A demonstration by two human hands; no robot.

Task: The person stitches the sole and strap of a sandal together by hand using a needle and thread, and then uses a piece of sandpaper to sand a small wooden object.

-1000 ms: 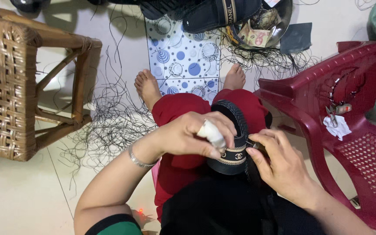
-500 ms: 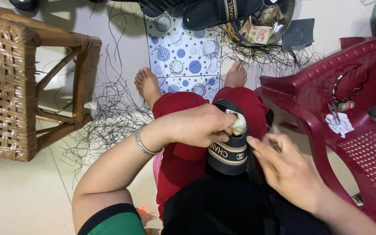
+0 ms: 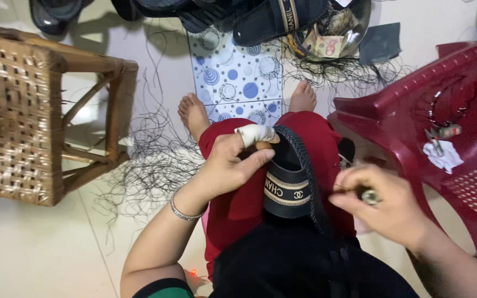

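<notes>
Sandal (image 3: 289, 187) on lap, gripped by left hand (image 3: 228, 165); right hand (image 3: 379, 207) beside, pinched shut.

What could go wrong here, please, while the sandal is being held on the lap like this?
1. The left hand grips the sandal by its edge only, so a pull from the right hand might twist it loose.
2. The left forefinger is wrapped in white tape beside the strap; whatever small tool the right hand pinches, too blurred to identify, could perhaps jab it.
3. Loose black threads lie around the bare feet and might tangle.
</notes>
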